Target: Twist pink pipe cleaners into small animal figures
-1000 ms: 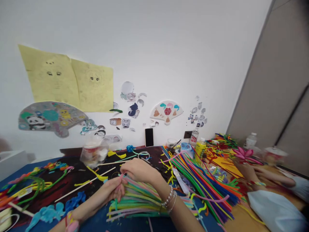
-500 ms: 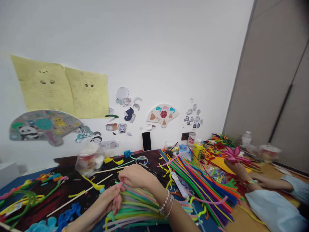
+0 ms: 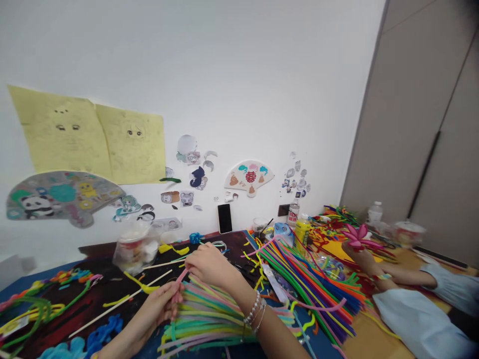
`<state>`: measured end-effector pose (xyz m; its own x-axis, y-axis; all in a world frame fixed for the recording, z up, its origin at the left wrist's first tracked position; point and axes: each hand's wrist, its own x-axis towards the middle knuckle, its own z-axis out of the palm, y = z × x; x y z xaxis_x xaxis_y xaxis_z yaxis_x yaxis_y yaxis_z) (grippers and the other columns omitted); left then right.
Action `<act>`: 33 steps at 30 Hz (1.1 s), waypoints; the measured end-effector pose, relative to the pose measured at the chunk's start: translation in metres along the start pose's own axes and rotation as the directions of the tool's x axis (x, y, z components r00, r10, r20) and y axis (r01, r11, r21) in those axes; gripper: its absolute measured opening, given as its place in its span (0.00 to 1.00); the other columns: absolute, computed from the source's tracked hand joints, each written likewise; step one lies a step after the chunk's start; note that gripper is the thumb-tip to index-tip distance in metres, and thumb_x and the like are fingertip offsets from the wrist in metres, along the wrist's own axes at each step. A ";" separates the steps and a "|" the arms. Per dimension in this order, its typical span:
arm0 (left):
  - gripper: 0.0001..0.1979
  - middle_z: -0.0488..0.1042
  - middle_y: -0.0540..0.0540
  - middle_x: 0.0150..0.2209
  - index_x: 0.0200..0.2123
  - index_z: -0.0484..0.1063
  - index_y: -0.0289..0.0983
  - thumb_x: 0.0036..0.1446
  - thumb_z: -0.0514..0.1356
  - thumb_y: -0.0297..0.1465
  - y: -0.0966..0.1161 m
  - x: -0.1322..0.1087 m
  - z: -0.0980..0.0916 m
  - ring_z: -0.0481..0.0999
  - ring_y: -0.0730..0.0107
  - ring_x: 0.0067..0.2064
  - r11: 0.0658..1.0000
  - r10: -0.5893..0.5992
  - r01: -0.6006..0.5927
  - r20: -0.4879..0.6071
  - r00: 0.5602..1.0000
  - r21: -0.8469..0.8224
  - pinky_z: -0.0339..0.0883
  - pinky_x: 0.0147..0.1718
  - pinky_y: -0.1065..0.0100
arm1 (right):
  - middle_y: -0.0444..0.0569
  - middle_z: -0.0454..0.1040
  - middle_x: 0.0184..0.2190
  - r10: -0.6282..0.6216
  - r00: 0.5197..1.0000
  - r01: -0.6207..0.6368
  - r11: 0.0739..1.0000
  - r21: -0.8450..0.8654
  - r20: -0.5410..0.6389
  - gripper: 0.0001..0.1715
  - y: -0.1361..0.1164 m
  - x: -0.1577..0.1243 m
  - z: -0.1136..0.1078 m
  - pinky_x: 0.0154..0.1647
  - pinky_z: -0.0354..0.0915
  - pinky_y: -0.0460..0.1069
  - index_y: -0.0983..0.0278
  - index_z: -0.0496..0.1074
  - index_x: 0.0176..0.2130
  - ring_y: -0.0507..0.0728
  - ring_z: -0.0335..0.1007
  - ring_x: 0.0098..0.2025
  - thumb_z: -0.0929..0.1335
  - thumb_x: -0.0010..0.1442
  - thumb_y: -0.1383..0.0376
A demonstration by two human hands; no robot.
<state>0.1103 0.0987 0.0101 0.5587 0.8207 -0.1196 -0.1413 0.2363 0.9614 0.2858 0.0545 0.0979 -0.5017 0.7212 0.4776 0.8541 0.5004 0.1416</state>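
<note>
A pink pipe cleaner runs between my two hands, above the near middle of the table. My left hand pinches its lower end, while the fingers of my right hand close on its upper end. Under my right forearm lies a wide bundle of pastel pipe cleaners in green, yellow, pink and purple. My right wrist wears beaded bracelets. The fingertips of my right hand are partly hidden behind its knuckles.
To the right spreads a bundle of bright pipe cleaners. Another person's hands hold a pink flower. Wooden sticks and blue fuzzy pieces lie left. A phone leans on the wall near a yellow bottle.
My hands have drawn slightly apart, with the left lower and the right higher, and more of the pink pipe cleaner shows between them. The whole view has shifted slightly.
</note>
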 end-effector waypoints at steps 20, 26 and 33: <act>0.19 0.53 0.60 0.13 0.29 0.62 0.37 0.48 0.58 0.48 0.005 -0.006 0.000 0.46 0.85 0.10 0.998 -0.004 0.011 0.099 0.995 -0.065 0.38 0.09 0.79 | 0.45 0.74 0.36 -0.195 0.976 0.189 0.980 -0.065 -0.100 0.08 -0.007 0.006 0.010 0.58 0.41 0.58 0.57 0.74 0.37 0.56 0.58 0.47 0.64 0.59 0.64; 0.20 0.51 0.61 0.13 0.27 0.62 0.37 0.48 0.58 0.49 0.008 -0.011 0.002 0.45 0.85 0.11 0.998 -0.011 0.016 0.087 0.996 -0.054 0.39 0.10 0.79 | 0.45 0.73 0.36 -0.287 0.951 0.279 0.957 -0.084 -0.112 0.08 -0.012 0.007 0.019 0.54 0.48 0.54 0.61 0.72 0.38 0.55 0.59 0.43 0.63 0.61 0.67; 0.21 0.51 0.61 0.12 0.26 0.61 0.37 0.45 0.59 0.49 0.016 -0.013 0.004 0.45 0.85 0.10 1.000 -0.005 0.005 -0.005 1.000 -0.009 0.37 0.09 0.79 | 0.46 0.74 0.30 -0.291 0.951 0.279 0.953 -0.115 -0.105 0.09 -0.015 0.006 0.022 0.53 0.48 0.54 0.63 0.71 0.36 0.54 0.62 0.39 0.61 0.62 0.67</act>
<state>0.1039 0.0899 0.0276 0.5553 0.8221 -0.1261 -0.1455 0.2453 0.9585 0.2670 0.0622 0.0798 -0.7115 0.4897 0.5038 0.6898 0.6234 0.3682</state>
